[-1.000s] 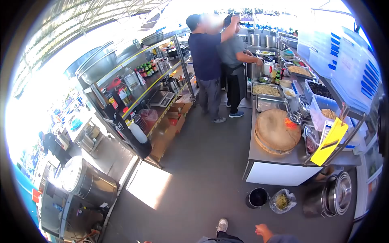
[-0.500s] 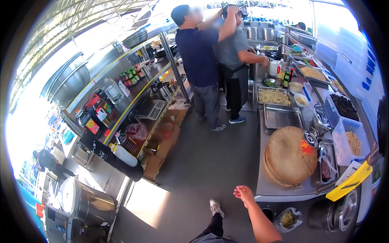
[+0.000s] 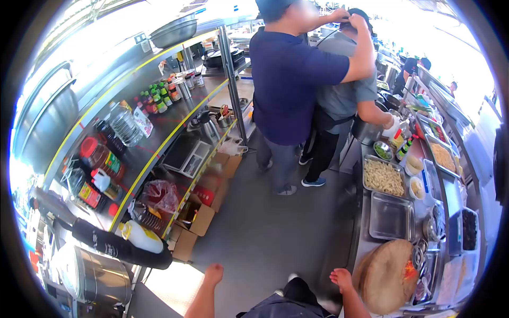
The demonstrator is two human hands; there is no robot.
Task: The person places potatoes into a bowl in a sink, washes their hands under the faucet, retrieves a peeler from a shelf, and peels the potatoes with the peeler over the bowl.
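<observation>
My left hand (image 3: 213, 274) hangs over the floor at the bottom of the view, its fingers curled into a loose fist with nothing showing in it. Close to the counter's near left edge is my right hand (image 3: 341, 279). Its fingers are slightly bent and apart, and it holds nothing. Just right of that hand, a thick round wooden chopping board (image 3: 386, 275) lies on the steel counter. Orange-red shreds (image 3: 410, 270) sit at the board's right side. Behind it is a shallow steel tray (image 3: 392, 214).
Ahead, a person in a navy shirt (image 3: 291, 85) reaches to the head of a person in grey (image 3: 344, 100). Bottles and boxes fill the shelf rack (image 3: 175, 151) at left. A tray of pale food pieces (image 3: 383, 177) stands on the counter. Grey floor (image 3: 265, 228) runs between.
I have moved forward, so the two people, rack and counter appear closer. My left hand has come into view. My right hand now shows beside the chopping board.
</observation>
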